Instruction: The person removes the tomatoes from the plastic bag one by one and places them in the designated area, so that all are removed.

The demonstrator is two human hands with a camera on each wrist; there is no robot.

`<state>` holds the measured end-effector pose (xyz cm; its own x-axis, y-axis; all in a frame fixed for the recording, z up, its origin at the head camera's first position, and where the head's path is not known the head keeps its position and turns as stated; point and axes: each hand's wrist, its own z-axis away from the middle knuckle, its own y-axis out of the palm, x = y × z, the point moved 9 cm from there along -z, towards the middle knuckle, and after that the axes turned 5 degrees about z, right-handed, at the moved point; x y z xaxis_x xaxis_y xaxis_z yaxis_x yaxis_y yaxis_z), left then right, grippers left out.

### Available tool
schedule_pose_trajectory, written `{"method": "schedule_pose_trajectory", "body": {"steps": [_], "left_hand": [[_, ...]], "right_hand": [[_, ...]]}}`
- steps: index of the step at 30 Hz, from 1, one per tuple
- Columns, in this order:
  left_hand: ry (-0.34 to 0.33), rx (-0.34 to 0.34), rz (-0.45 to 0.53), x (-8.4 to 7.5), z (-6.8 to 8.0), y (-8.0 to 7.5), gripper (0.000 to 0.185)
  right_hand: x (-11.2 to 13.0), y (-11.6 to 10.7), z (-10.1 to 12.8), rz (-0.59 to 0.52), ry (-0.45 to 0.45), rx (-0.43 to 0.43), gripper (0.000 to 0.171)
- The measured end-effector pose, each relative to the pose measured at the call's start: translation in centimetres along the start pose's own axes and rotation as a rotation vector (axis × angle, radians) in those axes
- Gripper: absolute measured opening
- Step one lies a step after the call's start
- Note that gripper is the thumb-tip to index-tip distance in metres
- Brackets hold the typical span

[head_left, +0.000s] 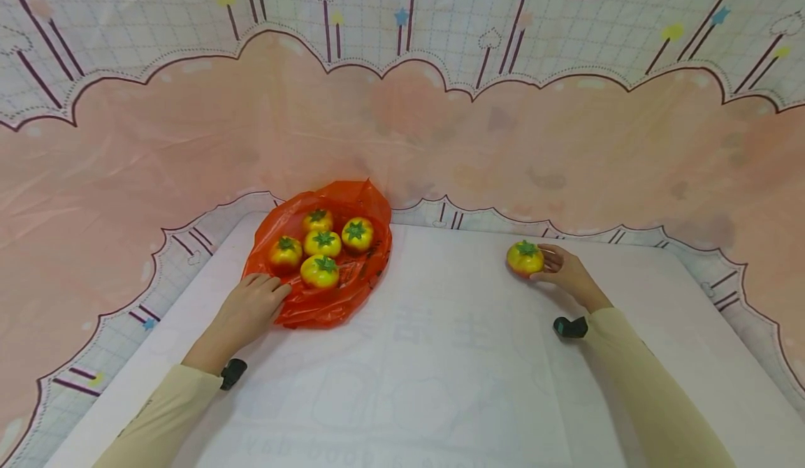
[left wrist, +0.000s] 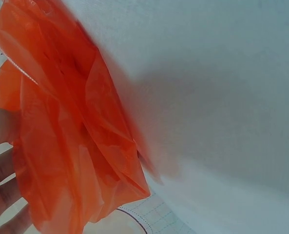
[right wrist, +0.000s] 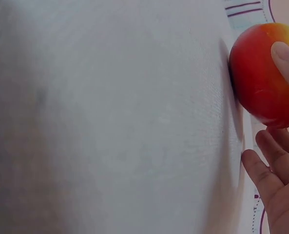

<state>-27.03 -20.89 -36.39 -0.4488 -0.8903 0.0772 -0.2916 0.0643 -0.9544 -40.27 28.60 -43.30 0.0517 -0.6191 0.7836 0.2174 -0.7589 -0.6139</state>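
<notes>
At the right of the head view my right hand (head_left: 564, 271) holds a yellow-and-red tomato (head_left: 525, 259) with a green star-shaped top, close over the white table. The right wrist view shows its thumb (right wrist: 286, 57) on the red side of the tomato (right wrist: 261, 73), other fingers lower down. My left hand (head_left: 254, 307) grips the near left rim of an orange-red plastic bag (head_left: 323, 312), which lies spread open. Several similar tomatoes (head_left: 322, 244) sit inside it. In the left wrist view the bag (left wrist: 71, 131) hangs in folds beside the fingers (left wrist: 3, 168).
A white cover lies over the table (head_left: 402, 384), with faint print showing through. Behind it rises a pink and white patterned cloth (head_left: 440, 140). Small black devices sit at both wrists, one by the left cuff (head_left: 233, 374), another by the right sleeve (head_left: 571, 327).
</notes>
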Motion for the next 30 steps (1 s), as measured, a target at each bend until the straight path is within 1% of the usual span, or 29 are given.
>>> {"method": "schedule_pose_trajectory", "body": {"steps": [12,20,27,30], "left_hand": [[-0.004,-0.003,0.003,0.0,0.1,-0.1,0.027],[-0.009,-0.002,0.006,0.1,0.1,-0.1,0.028],[-0.009,0.000,0.008,0.1,0.1,-0.1,0.027],[-0.009,-0.005,0.009,0.2,0.1,0.0,0.027]], "right_hand": [[0.4,0.3,0.0,-0.017,-0.013,0.015,0.081],[0.8,-0.1,0.0,-0.066,-0.055,0.034,0.086],[0.8,-0.5,0.1,-0.076,-0.041,0.040,0.091],[1.1,-0.7,0.2,-0.082,-0.077,0.044,0.091]]}}
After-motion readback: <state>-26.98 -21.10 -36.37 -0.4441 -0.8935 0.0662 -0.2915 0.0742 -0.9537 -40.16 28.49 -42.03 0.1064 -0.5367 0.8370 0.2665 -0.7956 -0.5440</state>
